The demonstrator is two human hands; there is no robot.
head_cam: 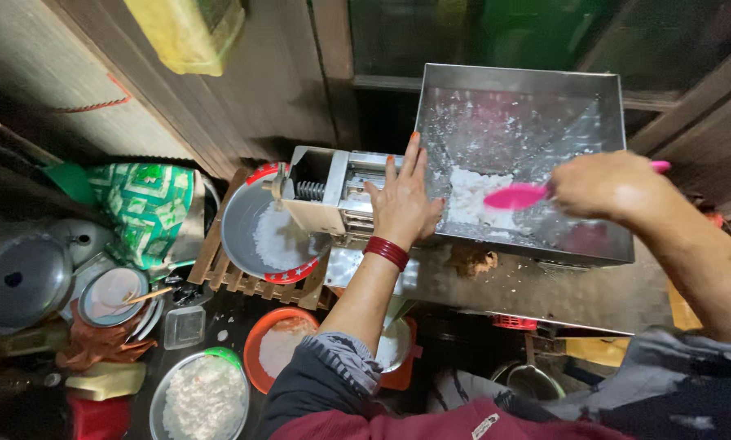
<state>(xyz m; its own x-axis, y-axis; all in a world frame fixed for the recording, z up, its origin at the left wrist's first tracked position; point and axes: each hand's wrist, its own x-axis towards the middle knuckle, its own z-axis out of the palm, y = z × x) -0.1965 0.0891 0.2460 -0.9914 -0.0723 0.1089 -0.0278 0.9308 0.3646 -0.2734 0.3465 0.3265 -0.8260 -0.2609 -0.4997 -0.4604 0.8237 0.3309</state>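
L hand [402,204]: resting flat, fingers spread, on grater machine [333,191].
R hand [602,186]: gripping pink spatula [519,195], touching white shreds [471,195] in hopper [520,106].

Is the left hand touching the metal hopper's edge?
Touching. The head view shows the left hand lying flat with fingers spread over the metal hopper rim.

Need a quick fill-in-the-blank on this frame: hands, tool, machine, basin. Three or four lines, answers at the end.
1. The right hand holds a spatula whose colour is ____.
2. The left hand rests flat on the metal machine, and its wrist wears bangles coloured ____.
3. The white shreds under the spatula lie in the machine's steel ____.
4. Below the machine's outlet, the grey basin sits on a slatted ____ rack.

Missing words: pink; red; hopper; wooden
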